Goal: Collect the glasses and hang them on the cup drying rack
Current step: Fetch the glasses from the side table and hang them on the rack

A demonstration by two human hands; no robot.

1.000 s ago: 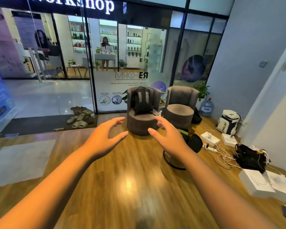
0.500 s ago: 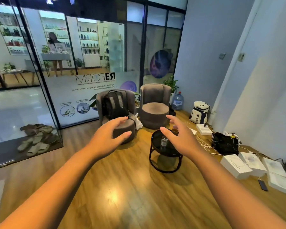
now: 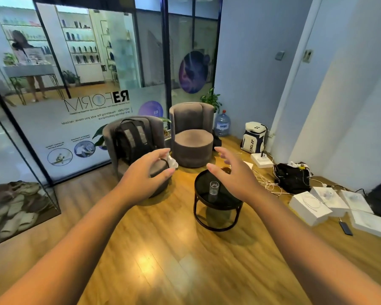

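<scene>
Both hands empty: left hand [image 3: 145,175] and right hand [image 3: 235,175] each show a wide-open grip. Recommend approaching the bench [image 3: 227,200] and taking the upright glass [image 3: 213,188] by its wall.

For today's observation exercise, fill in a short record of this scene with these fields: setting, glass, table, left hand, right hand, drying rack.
setting: room with wooden floor, two grey armchairs
glass: clear glass standing upright on the table
table: small round black table
left hand: left hand raised, open, holding nothing
right hand: right hand raised, open, holding nothing, in front of the table's far side
drying rack: not in view
</scene>
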